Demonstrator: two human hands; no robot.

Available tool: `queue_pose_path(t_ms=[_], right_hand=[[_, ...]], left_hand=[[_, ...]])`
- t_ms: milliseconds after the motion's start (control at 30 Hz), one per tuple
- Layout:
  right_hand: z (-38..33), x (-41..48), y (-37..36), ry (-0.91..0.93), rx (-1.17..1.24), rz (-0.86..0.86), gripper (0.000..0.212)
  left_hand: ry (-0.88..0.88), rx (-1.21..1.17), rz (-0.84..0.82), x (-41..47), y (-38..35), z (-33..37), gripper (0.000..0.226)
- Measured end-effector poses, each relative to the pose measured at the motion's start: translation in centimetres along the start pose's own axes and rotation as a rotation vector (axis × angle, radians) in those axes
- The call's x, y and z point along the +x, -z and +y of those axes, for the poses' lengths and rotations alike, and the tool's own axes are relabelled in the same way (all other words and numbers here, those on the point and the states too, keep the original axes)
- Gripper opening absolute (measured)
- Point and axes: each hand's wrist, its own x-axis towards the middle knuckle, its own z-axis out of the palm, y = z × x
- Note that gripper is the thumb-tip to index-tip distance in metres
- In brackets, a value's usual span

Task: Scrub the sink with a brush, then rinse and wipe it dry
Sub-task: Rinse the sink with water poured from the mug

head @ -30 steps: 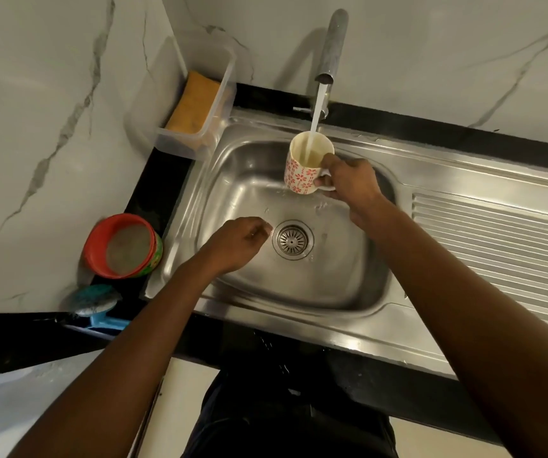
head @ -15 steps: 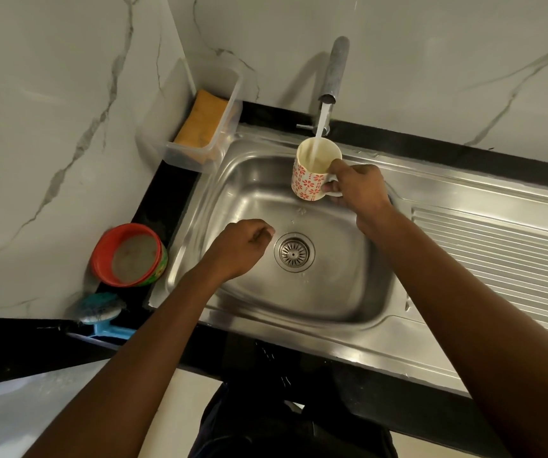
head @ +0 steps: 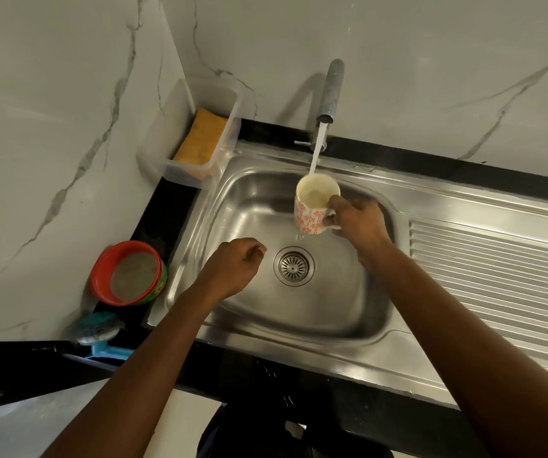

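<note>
Marble wall panels meet in a corner behind a steel sink (head: 299, 312) set in a black tabletop (head: 173, 206). Our right hand (head: 358, 223) has its fingers wrapped round the handle of a flowered mug (head: 312, 219), held upright under the running tap (head: 330, 90) so the water falls into it. Our left hand (head: 233, 266) hovers over the basin just left of the drain (head: 294, 266), fingers curled in with nothing in them that we can see. We judge the scrubbing done and the rinse under way: the brush (head: 97, 328) lies on the tabletop well left of the left fingers and nearer us. Wiping dry is not yet begun; we see no cloth, only a sponge (head: 203, 137) in a clear tub (head: 183, 173) beyond the left fingers. Room is good inside the basin and over the ribbed drainboard (head: 497, 266) right of the right fingers. A red bowl (head: 127, 276) crowds the rim on the left, and the spout hangs close above the mug.
</note>
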Motion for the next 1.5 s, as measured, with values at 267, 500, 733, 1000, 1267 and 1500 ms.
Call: queue_pose_path(t_ms=[267, 500, 733, 1000, 1267, 1500], right_hand=[[4.1, -1.9, -4.2, -0.132, -0.442, -0.246, 0.035], [3.4, 0.6, -6.5, -0.288, -0.030, -0.178, 0.035], [7.1, 0.6, -1.1, -0.386, 0.215, 0.170, 0.023], [8.7, -2.5, -1.3, -0.479, 0.235, 0.000, 0.025], [6.9, -1.6, -0.1, -0.561, 0.770, 0.159, 0.023], [8.7, -6.5, -0.4, -0.689, 0.800, 0.104, 0.024]], left_hand=[[0.062, 0.089, -0.018, 0.8, -0.4, -2.7, 0.023], [0.075, 0.102, -0.013, 2.7, -0.7, -2.5, 0.033], [0.034, 0.082, -0.059, 3.2, -2.1, -2.0, 0.033], [0.004, 0.093, -0.129, 4.1, -4.0, -0.3, 0.031], [-0.011, 0.096, -0.159, 4.4, -5.4, 0.8, 0.031], [0.015, 0.083, -0.168, 4.3, -5.9, 0.1, 0.031]])
